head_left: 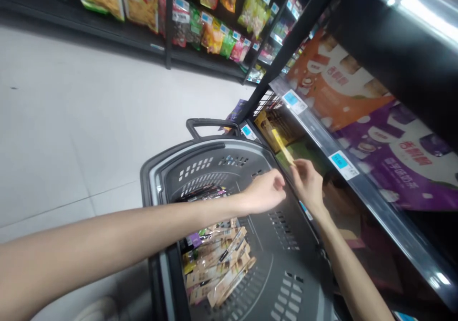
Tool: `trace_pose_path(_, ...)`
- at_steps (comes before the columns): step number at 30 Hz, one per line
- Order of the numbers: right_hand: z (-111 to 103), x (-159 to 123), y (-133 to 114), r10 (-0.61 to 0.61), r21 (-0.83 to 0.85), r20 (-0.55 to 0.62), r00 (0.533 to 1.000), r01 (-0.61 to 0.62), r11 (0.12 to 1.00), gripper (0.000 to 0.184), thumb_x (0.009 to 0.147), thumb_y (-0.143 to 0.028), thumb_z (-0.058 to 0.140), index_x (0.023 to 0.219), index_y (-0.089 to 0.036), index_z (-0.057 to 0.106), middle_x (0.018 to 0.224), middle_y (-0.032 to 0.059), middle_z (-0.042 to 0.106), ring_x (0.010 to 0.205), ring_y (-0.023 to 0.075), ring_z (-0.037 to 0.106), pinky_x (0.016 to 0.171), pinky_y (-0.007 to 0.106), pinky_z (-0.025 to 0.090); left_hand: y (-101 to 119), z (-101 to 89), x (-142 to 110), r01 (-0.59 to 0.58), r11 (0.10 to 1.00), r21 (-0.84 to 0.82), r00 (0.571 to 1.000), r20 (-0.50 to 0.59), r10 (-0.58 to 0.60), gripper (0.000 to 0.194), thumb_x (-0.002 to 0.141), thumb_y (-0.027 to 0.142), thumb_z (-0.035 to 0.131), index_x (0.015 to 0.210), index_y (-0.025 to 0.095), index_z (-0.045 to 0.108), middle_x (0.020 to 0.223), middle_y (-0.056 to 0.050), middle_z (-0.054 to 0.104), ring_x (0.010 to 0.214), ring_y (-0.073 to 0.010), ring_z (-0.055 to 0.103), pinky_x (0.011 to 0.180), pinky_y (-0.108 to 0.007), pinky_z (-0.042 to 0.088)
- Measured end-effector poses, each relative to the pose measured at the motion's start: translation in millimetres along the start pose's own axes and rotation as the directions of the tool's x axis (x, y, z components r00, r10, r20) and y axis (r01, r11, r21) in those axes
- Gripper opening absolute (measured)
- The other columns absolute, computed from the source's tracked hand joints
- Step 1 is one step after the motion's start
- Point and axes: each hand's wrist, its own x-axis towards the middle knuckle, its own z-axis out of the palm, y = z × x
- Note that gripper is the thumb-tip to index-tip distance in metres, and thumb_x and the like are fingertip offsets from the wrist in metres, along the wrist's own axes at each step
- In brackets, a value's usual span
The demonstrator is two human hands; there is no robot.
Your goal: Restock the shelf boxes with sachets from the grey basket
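Grey plastic filled the centre of my feed from the head camera: a shopping basket (265,240), its pierced walls open toward the lens, with a black loop handle (211,121) at its far end. I saw the left arm (125,235) cross it from the lower left; the left hand (265,192) hung over the basket with its fingers curled in, and I could not tell whether they closed on anything. Just beside it, near the basket's right edge, the right hand (308,182) pinched one end of a thin yellow strip (282,147) between thumb and fingers. The strip's free end slanted up and away, near a yellow carton (265,126) below a shiny shelf edge (317,132). Inside the basket, toward its left, I had a loose pile of slim beige packets (229,268), with darker packets (203,194) beyond them. Along the shelf edge sat price labels (343,165), with orange packaging (339,85) and purple packaging (408,154) behind. Across the pale floor (71,120), I made out bagged snacks (139,1) on a dark rack (89,23).
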Motion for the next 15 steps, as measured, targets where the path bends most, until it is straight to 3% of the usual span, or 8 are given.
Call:
trace_pose_path(4, 13, 44, 20, 0.004, -0.16, -0.026, 1.0, -0.008, 0.987, 0.024, 0.096, -0.035, 0.051, 0.102, -0.017, 0.065, 0.102, 0.0158, 0.073, 0.094, 0.0281, 0.068, 0.089, 0.04, 0.052, -4, 3.3, -8, -0.229, 0.956, 0.182, 0.961, 0.196, 0.193, 0.013, 0.077, 0.016, 0.056, 0.088, 0.02, 0.058, 0.095, -0.005, 0.068, 0.09, -0.02, 0.065, 0.093, -0.036, 0.051)
trace_pose_path(8, 25, 80, 29, 0.066, -0.195, -0.092, 0.994, -0.083, 0.977, 0.031, 0.095, -0.032, 0.047, 0.112, -0.013, 0.065, 0.106, 0.0207, 0.072, 0.096, 0.0314, 0.066, 0.094, 0.045, 0.048, -11, 5.5, -9, -0.326, 0.904, 0.277, 0.921, 0.31, 0.237, 0.013, 0.077, 0.015, 0.053, 0.086, 0.02, 0.061, 0.102, -0.008, 0.067, 0.095, -0.0246, 0.065, 0.091, -0.039, 0.051)
trace_pose_path(10, 28, 90, 31, 0.102, -0.192, -0.129, 0.986, -0.126, 0.973, 0.032, 0.093, -0.031, 0.048, 0.112, -0.012, 0.066, 0.107, 0.0216, 0.072, 0.099, 0.032, 0.066, 0.099, 0.047, 0.046, -12, 5.3, -7, -0.262, 0.946, 0.19, 0.938, 0.283, 0.202, 0.013, 0.074, 0.014, 0.057, 0.085, 0.02, 0.061, 0.1, -0.008, 0.067, 0.094, -0.0252, 0.064, 0.091, -0.039, 0.05)
trace_pose_path(13, 28, 93, 27, 0.115, -0.169, -0.149, 0.982, -0.14, 0.976, 0.028, 0.09, -0.029, 0.052, 0.106, -0.012, 0.067, 0.109, 0.0206, 0.072, 0.103, 0.0313, 0.065, 0.103, 0.046, 0.044, -12, 3.5, 0, -0.077, 0.997, 0.009, 0.982, 0.175, 0.074, 0.018, 0.072, 0.017, 0.062, 0.09, 0.021, 0.062, 0.092, -0.005, 0.069, 0.09, -0.0233, 0.065, 0.089, -0.036, 0.05)
trace_pose_path(15, 27, 86, 20, 0.108, -0.152, -0.139, 0.984, -0.129, 0.98, 0.023, 0.088, -0.03, 0.056, 0.1, -0.014, 0.067, 0.103, 0.017, 0.074, 0.097, 0.0286, 0.067, 0.098, 0.042, 0.047, -12, 1.9, 5, 0.031, 0.997, -0.07, 0.996, 0.08, -0.025, 0.023, 0.078, 0.025, 0.061, 0.101, 0.022, 0.062, 0.102, -0.006, 0.071, 0.093, -0.0225, 0.066, 0.085, -0.034, 0.052)
